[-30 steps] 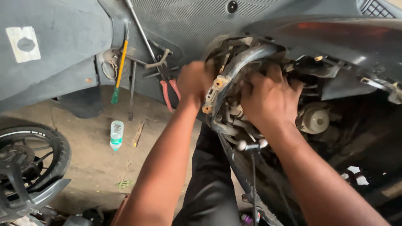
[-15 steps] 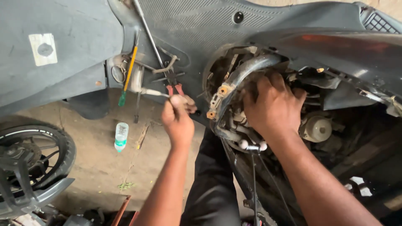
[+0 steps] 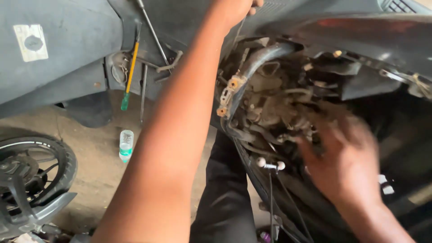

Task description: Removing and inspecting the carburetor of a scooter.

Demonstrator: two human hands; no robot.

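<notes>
Seen from above: a scooter body (image 3: 58,76) lying opened, grey panels spread across the top of the view, the exposed engine bay (image 3: 270,103) at centre. Left hand (image 3: 238,6) raised to the very top edge of the frame, forearm crossing the whole picture diagonally from bottom left; only knuckles and a curled finger showing, closed around a thin wire or rod (image 3: 238,29) that drops toward the bay, though the grip itself is cut off by the frame edge. Right hand (image 3: 346,162) blurred, low right, fingers spread apart and holding nothing, fingertips just at the lower right rim of the engine parts. Between the two hands, open access to the tangle of hoses, connectors and the curved grey frame tube (image 3: 265,56). Just below the bay, a small rod with two pale ball ends (image 3: 269,164), with thin black cables (image 3: 288,202) hanging down from it. Against the left panel, a yellow-shafted screwdriver with green handle (image 3: 129,76) lying near a long metal rod (image 3: 153,31) and a bent metal hook (image 3: 168,63), all well apart from both hands. On the bare concrete floor (image 3: 90,180), a small plastic bottle (image 3: 126,145) standing alone, with room around it; a black wheel with tyre (image 3: 31,175) at the lower left edge. Dark trousers (image 3: 225,198) visible under the forearm.
</notes>
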